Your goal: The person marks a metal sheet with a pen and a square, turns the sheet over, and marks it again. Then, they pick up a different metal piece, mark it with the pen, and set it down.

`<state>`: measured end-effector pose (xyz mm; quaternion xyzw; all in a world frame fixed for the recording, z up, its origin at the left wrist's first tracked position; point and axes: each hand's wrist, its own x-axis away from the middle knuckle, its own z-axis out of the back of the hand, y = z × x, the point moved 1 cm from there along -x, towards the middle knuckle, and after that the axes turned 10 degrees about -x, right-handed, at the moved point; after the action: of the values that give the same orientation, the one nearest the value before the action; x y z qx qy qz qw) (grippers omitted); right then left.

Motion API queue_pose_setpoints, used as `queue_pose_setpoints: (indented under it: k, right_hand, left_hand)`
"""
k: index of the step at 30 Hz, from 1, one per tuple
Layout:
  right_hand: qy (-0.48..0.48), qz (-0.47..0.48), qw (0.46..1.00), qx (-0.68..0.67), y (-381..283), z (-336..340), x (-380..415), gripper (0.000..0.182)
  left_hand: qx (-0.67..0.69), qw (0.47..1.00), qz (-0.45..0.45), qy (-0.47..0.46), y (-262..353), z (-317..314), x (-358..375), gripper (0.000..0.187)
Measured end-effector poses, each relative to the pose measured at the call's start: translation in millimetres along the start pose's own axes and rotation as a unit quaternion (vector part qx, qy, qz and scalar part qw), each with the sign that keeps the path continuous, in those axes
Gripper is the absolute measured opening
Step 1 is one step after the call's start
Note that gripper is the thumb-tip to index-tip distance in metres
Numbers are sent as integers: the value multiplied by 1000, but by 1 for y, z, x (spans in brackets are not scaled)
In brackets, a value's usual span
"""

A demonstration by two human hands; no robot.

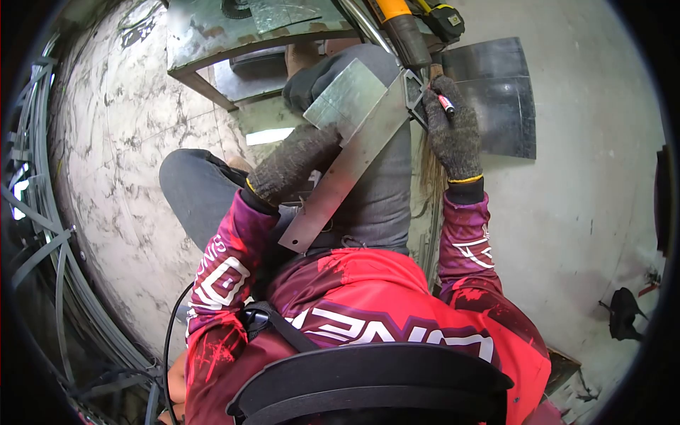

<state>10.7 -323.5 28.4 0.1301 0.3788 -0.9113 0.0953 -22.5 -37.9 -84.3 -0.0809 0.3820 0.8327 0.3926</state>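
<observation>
My left hand [297, 159], in a dark knitted glove, is closed on the edge of a bent metal bracket [358, 159]. The bracket has a long strip with small holes, lying slantwise over my thigh, and a squarish flat plate [347, 99] at its upper left. In my gloved right hand [453, 131] is a red and white marker [446, 105], held beside the bracket's upper end. A small angular metal frame piece [414, 92] stands between that end and my right hand; whether my fingers touch it is unclear.
A metal table [205, 49] stands at the top left. Near the top right are an orange and grey tool [407, 35], a tape measure [445, 23] and dark sheet metal [496, 99]. Long metal strips [64, 283] lie along the left edge, and a black object [625, 314] lies at far right.
</observation>
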Motion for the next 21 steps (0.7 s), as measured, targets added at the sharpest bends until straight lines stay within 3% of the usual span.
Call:
queue_pose_setpoints:
  k: [1, 2, 3, 4, 5, 7, 9, 11, 12, 15, 19, 20, 21]
  right_hand:
    - [9, -6, 1000, 2, 3, 0, 0, 27]
    - [16, -14, 1000, 3, 4, 1, 3, 27]
    - [13, -15, 1000, 0, 1, 2, 2, 27]
    - [-5, -50, 999, 6, -5, 5, 2, 26]
    - [-20, -83, 996, 12, -8, 7, 1, 25]
    - [-25, -76, 997, 12, -2, 6, 2, 25]
    - [15, 8, 999, 31, 0, 4, -1, 27]
    - [12, -9, 1000, 26, -2, 7, -1, 26]
    - [11, -25, 999, 21, -3, 9, 0, 26]
    - [15, -4, 999, 34, -3, 10, 0, 25]
    - [13, -6, 999, 28, 1, 10, 0, 25]
    - [18, -4, 999, 38, 2, 11, 0, 24]
    - [24, -3, 999, 48, 3, 11, 1, 24]
  left_hand:
    - [46, 997, 21, -60, -7, -2, 2, 46]
    - [342, 890, 283, -106, -13, -8, 9, 43]
    - [406, 860, 308, -35, -6, 1, -2, 39]
    - [211, 959, 185, 31, -8, 8, -4, 38]
    - [0, 994, 45, 94, -8, 12, -4, 38]
    - [2, 994, 55, 98, -6, 6, -5, 39]
    - [3, 993, 64, 104, -3, -3, -7, 40]
    - [-14, 993, 89, 77, 5, -12, -3, 42]
    - [47, 987, 151, 10, 5, -16, -2, 41]
    - [-19, 993, 76, 91, 10, -13, -4, 41]
    - [-76, 988, 54, 126, 21, 4, -17, 37]
    - [192, 954, 226, 35, 33, 24, -33, 34]
    - [438, 816, 373, -59, 41, 31, -40, 34]
